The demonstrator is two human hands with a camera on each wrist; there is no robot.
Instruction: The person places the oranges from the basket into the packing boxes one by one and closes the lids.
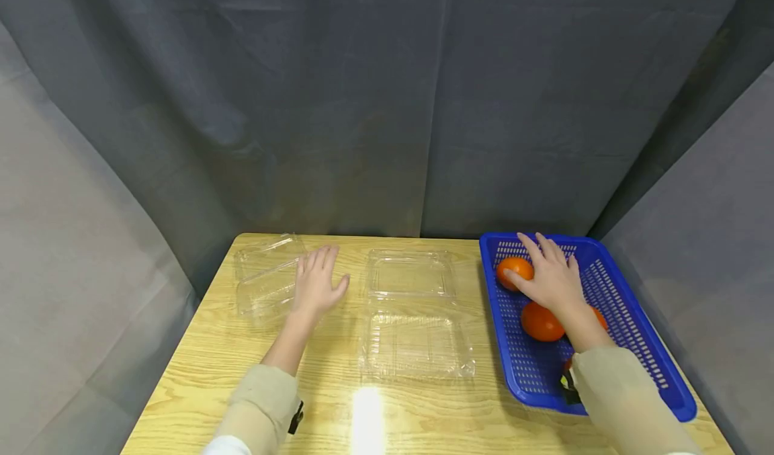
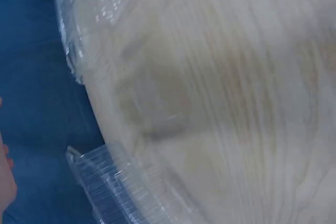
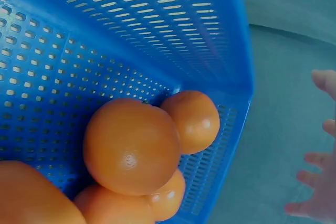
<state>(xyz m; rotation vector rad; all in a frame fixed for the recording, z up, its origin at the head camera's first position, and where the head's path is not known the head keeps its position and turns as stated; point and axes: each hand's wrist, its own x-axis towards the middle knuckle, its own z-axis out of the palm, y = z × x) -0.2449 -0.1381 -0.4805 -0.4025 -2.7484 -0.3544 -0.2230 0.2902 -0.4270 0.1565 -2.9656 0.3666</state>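
In the head view my left hand is over the right side of a clear plastic clamshell box, fingers spread; contact with it cannot be told. A second clear clamshell box lies opened out flat at mid-table. My right hand reaches over a blue plastic basket, fingers spread and holding nothing. Below it are smooth round orange-red fruits, one fruit near the fingertips and another fruit under the wrist. The right wrist view shows several such fruits, a large one in front.
The wooden table has a bright glare patch near its front. Behind it hangs a dark grey curtain, with lighter cloth on the left. The basket's raised perforated walls run around the fruits.
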